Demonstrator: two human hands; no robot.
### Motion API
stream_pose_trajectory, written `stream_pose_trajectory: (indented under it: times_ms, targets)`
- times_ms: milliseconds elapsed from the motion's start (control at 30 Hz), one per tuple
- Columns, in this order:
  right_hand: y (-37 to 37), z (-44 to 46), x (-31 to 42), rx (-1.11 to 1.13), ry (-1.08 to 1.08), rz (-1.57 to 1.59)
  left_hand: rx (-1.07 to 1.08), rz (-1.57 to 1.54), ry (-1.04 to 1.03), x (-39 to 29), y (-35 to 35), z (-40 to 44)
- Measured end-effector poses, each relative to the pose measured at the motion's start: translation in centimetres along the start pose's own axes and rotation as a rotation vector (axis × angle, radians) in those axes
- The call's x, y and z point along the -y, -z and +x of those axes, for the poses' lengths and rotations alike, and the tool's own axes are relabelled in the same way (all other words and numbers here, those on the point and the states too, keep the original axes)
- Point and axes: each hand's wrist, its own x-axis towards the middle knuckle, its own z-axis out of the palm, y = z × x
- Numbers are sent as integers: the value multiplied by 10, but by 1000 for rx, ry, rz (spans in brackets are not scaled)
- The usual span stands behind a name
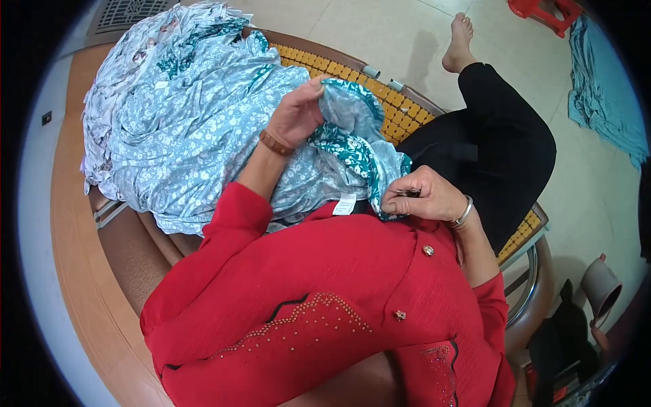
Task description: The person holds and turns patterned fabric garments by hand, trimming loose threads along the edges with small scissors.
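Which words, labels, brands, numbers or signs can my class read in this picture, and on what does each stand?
No text can be read.
The white label on the floral cloth: any print is too small and blurred.
The small white patch farther left, perhaps another label: nothing legible.

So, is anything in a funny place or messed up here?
Maybe the blue cloth at the far right: it seems to lie crumpled on the floor, while the patterned fabric is heaped on the seat. I see nothing spilled.
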Motion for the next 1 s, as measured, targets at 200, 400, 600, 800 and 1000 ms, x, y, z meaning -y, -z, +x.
stream_pose_trajectory:
  times_ms: [200,400,600,800,1000]
  targets:
    - [-3,4,-1,-72,-4,-17,3,-78,-24,6,0,-23]
    - [1,7,-18,-398,240,-221,2,-105,5,12,-5,-19]
    - [-9,11,10,-728,319,-128,128,-4,98,21,-35,-23]
    - [-2,16,-7,-561,256,29,198,107,80,21,-42,-21]
    - [-3,12,-8,-623,206,170,186,286,-8,21,-50,-22]
